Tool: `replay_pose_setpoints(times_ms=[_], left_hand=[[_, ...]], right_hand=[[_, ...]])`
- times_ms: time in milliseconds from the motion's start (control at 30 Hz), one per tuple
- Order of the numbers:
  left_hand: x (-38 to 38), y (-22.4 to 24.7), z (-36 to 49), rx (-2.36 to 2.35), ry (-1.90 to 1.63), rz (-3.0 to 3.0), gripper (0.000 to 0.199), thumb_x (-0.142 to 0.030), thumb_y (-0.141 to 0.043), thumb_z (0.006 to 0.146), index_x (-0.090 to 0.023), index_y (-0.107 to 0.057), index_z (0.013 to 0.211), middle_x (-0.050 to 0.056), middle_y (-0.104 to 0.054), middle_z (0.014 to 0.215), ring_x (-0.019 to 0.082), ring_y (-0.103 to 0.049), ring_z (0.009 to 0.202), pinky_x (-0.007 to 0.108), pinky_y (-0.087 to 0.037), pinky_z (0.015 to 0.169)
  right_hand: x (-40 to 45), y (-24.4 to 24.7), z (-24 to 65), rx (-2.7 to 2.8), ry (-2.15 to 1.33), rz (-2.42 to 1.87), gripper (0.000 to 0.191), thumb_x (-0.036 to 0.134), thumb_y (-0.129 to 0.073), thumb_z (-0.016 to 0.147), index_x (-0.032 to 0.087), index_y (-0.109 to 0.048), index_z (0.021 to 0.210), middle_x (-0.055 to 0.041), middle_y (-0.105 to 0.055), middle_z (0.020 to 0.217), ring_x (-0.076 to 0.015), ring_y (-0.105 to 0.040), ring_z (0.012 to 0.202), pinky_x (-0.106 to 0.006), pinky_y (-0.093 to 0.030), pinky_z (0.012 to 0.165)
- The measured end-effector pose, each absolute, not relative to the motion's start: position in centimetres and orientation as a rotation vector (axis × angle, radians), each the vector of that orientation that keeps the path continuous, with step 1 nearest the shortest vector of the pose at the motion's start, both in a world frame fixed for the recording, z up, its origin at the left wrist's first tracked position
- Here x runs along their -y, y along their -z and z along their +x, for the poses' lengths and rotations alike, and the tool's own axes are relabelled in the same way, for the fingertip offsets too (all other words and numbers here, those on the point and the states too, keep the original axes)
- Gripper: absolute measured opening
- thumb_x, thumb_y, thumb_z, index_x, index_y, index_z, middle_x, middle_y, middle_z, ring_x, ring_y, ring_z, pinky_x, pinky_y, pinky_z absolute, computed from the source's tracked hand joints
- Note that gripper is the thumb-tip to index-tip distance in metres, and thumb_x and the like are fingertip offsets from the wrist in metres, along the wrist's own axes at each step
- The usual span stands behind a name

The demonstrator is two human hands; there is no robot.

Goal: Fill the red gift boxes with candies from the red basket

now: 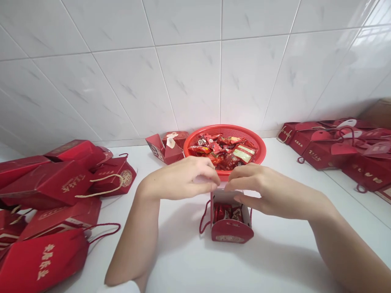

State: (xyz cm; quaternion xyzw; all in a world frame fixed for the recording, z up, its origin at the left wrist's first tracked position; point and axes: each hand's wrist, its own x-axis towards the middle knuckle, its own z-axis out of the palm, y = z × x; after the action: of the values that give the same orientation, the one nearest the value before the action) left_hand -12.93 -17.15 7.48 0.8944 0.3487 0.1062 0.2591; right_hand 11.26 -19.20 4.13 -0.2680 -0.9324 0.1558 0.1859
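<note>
A small red gift box (232, 232) stands with its top open on the white counter, with several red-wrapped sweets (224, 212) inside and a dark red cord loop at its left. My left hand (186, 178) reaches to the box's back left edge, thumb and bent fingers close together on the raised back flap. From the right, my right hand (259, 188) holds the same flap, its thumb on the inner side and its fingers beyond. Parts of the flap are hidden by my fingers. Right behind the hands is a red plastic basket (261, 152) of wrapped sweets.
Red gift boxes (70, 183) with cord handles are piled at the left. More closed red boxes (324, 152) lie at the right. An open red box (165, 149) stands left of the basket, by the tiled wall (189, 85).
</note>
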Motion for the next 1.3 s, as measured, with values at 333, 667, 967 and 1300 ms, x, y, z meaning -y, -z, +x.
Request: replay_pose_setpoints(times_ms=[333, 667, 967, 1300], left_hand=[[17.5, -6.4, -11.0, -1.035, 0.110, 2.403, 0.023, -0.039, -0.066, 0.082, -0.023, -0.075, 0.096, 0.005, -0.063, 0.092, 0.021, -0.060, 0.084, 0.028, -0.041, 0.068], [18.0, -4.7, -9.4, -1.328, 0.041, 2.361, 0.041, -0.060, -0.058, 0.085, -0.020, -0.065, 0.092, 0.005, -0.056, 0.090, 0.021, -0.055, 0.073, 0.028, -0.035, 0.058], [17.9, -4.5, -9.1, -1.104, -0.025, 2.382, 0.021, -0.041, -0.058, 0.086, -0.022, -0.066, 0.083, 0.003, -0.055, 0.079, 0.020, -0.057, 0.073, 0.027, -0.035, 0.056], [17.7, -4.7, -9.1, -1.056, 0.083, 2.311, 0.016, -0.035, -0.056, 0.083, -0.023, -0.058, 0.074, 0.001, -0.057, 0.068, 0.019, -0.054, 0.061, 0.029, -0.032, 0.053]], right_hand=[[19.6, -3.9, 11.5, 2.710, -0.566, -0.951, 0.022, 0.030, -0.061, 0.091, 0.030, -0.072, 0.110, -0.0031, -0.070, 0.095, -0.0202, -0.065, 0.076, -0.031, -0.048, 0.067], [19.2, -2.6, 9.4, 2.786, -0.286, -1.397, 0.018, 0.022, -0.073, 0.080, 0.020, -0.057, 0.088, -0.0036, -0.064, 0.086, -0.0193, -0.059, 0.063, -0.029, -0.034, 0.051], [19.3, -3.6, 12.4, 2.799, -0.705, -1.088, 0.022, 0.030, -0.067, 0.083, 0.026, -0.064, 0.104, -0.0024, -0.068, 0.091, -0.0190, -0.062, 0.070, -0.028, -0.044, 0.059], [19.2, -3.8, 12.9, 2.771, -0.889, -1.004, 0.048, 0.057, -0.072, 0.076, 0.026, -0.066, 0.113, -0.0019, -0.066, 0.088, -0.0207, -0.063, 0.074, -0.028, -0.046, 0.063]])
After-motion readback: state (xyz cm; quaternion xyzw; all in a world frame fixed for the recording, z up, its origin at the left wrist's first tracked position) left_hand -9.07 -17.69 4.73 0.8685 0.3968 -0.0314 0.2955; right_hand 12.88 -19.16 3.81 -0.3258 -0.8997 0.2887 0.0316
